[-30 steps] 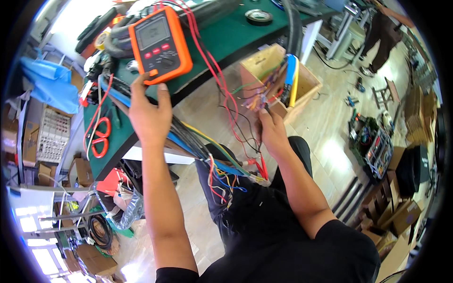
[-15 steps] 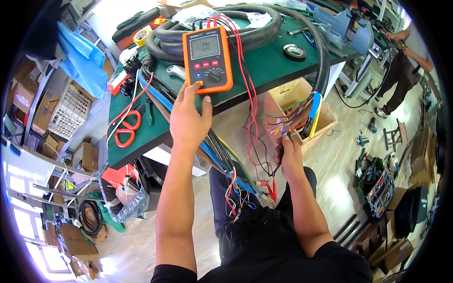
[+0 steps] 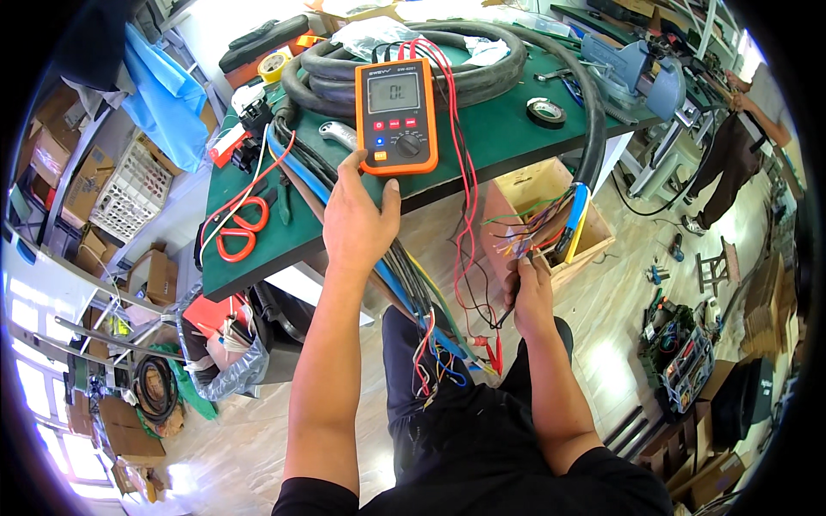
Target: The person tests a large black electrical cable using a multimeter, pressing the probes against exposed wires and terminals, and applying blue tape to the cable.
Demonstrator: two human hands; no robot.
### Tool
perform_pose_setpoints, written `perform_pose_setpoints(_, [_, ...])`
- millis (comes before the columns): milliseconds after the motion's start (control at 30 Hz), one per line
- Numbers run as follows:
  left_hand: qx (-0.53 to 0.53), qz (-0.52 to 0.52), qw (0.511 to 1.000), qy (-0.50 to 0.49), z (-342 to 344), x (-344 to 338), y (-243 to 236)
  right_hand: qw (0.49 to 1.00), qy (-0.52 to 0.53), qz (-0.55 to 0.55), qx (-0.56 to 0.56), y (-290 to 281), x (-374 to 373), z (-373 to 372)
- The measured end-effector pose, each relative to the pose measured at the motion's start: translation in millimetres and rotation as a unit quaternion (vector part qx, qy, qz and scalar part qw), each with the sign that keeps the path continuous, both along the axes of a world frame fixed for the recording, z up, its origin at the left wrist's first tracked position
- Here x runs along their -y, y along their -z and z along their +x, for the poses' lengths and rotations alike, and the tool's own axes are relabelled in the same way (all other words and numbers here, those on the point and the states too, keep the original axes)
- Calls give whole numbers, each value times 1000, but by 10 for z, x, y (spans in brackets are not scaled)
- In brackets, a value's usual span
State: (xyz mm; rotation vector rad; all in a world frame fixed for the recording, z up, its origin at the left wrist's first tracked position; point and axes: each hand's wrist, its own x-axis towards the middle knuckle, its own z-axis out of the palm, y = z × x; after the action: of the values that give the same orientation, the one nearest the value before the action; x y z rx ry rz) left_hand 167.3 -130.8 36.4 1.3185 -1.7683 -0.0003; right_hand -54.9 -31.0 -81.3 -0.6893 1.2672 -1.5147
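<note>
An orange and black handheld insulation meter (image 3: 397, 120) lies at the front of the green table, its grey display lit and its leads plugged in at the top. My left hand (image 3: 363, 225) is beside its lower left corner, index finger stretched out and thumb apart, holding nothing. By my knees, my right hand (image 3: 531, 292) pinches a black test lead (image 3: 506, 316) against thin coloured wires (image 3: 519, 241) at the cable's stripped end; its tip is hidden by the fingers. A red alligator clip (image 3: 495, 354) grips among the bare wire ends (image 3: 439, 370) over my lap.
Thick black cable (image 3: 314, 90) is coiled behind the meter. Red-handled scissors (image 3: 237, 232), an adjustable wrench (image 3: 338, 133), and black tape (image 3: 545, 113) lie on the table. Below stands an open wooden box (image 3: 594, 236). At the right, a person (image 3: 731, 146) stands near a blue vise (image 3: 615, 64).
My left index finger has come off the meter's yellow button to its lower left edge. The right hand stays at the wires. The whole view has shifted slightly.
</note>
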Motion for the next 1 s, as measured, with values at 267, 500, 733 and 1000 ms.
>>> perform_pose_setpoints(267, [-2,2,1000,-16,-36,4,46,1000,-4,-17,-1,33,-18,-20])
perform_pose_setpoints(500, [-22,3,1000,1,-125,-3,8,1000,-4,8,-24,122,34,-106])
perform_pose_setpoints(733, [-21,21,1000,-3,-155,-30,-9,999,-21,15,-24,113,22,-114])
perform_pose_setpoints(1000, [-13,1,1000,7,-120,9,30,999,-33,-5,-18,102,23,-101])
